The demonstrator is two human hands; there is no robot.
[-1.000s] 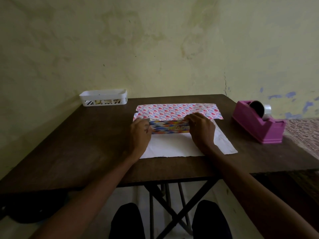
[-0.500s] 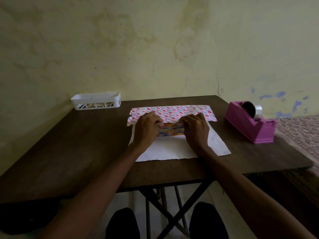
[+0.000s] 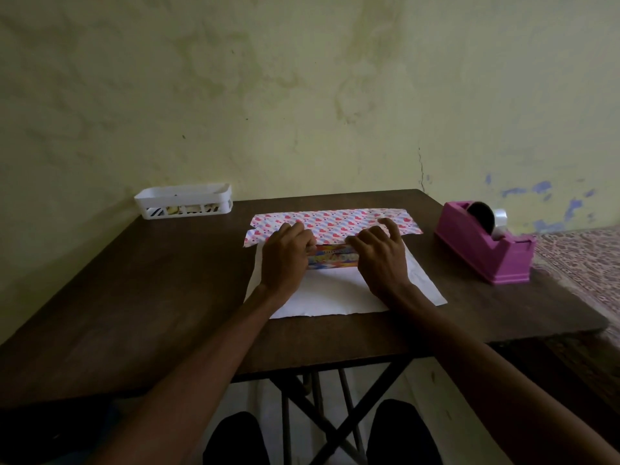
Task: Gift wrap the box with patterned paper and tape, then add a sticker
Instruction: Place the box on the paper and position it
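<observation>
Fingers of left hand (image 3: 285,260) clench the box (image 3: 330,259); right hand (image 3: 382,263) grip unclear. Sliding it could skew paper (image 3: 335,219) beyond them.

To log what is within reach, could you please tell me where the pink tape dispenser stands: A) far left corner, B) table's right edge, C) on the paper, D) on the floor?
B: the pink tape dispenser stands at the right edge of the table, apart from the wrapping paper.
</observation>
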